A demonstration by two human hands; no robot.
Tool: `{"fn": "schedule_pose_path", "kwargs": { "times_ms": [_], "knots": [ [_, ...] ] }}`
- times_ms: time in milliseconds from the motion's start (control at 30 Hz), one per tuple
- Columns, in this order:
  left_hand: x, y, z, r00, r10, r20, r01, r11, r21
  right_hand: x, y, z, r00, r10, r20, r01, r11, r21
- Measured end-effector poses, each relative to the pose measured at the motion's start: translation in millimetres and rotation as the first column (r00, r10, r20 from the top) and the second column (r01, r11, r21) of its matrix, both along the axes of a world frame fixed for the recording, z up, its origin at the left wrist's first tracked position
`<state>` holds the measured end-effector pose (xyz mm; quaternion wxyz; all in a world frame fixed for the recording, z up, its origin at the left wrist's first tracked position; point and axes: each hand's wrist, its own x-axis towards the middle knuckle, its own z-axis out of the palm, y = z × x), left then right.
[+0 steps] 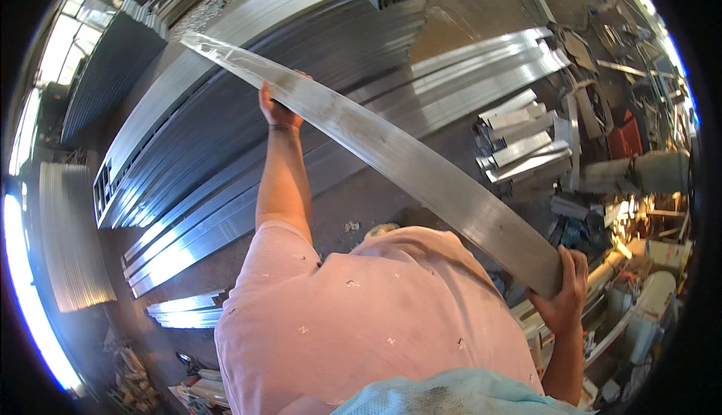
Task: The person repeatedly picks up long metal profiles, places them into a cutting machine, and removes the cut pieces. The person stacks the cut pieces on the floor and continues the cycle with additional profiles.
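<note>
A long, flat grey metal profile (pixel 391 148) stretches slantwise across the view, its far end at the upper left and its near end at the lower right. My left hand (pixel 280 105) grips it from beneath toward the far end; the thumb shows at one edge and fingertips at the other. At the near end, my right hand (pixel 565 292) is closed around the corner, fingers over the outer edge and thumb along the end. The profile is held up in front of my body, above the stacked metal.
A tall stack of long metal profiles (pixel 226 125) fills the left and middle. Shorter channel pieces (pixel 523 138) lie in a pile at the right. Cluttered scrap (pixel 602 107) spreads along the right side. Another ribbed bundle (pixel 71 234) lies at far left.
</note>
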<state>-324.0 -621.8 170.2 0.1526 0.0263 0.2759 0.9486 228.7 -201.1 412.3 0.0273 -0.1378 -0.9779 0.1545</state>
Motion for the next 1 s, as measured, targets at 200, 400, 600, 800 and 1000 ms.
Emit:
{"fn": "schedule_pose_path", "kwargs": {
  "times_ms": [200,400,600,800,1000],
  "knots": [
    [-6,-7,12,0.993,0.011,-0.114,-0.015,0.999,-0.036,-7,0,-6,0.998,0.009,-0.066,-0.009,1.000,0.001],
    [-6,-7,22,0.993,0.042,-0.109,-0.036,0.998,0.054,-7,8,-4,0.999,-0.013,-0.049,0.012,1.000,-0.015],
    [11,8,46,0.976,0.065,-0.207,-0.046,0.994,0.095,-8,28,2,0.999,-0.003,0.045,0.012,0.980,-0.197],
    [28,29,64,0.955,0.147,-0.258,-0.126,0.987,0.098,-8,70,-3,0.963,-0.003,0.270,0.156,0.821,-0.549],
    [23,26,73,0.961,-0.038,-0.275,0.067,0.993,0.096,9,85,-15,0.961,0.045,0.273,0.163,0.705,-0.691]
  ]
}}
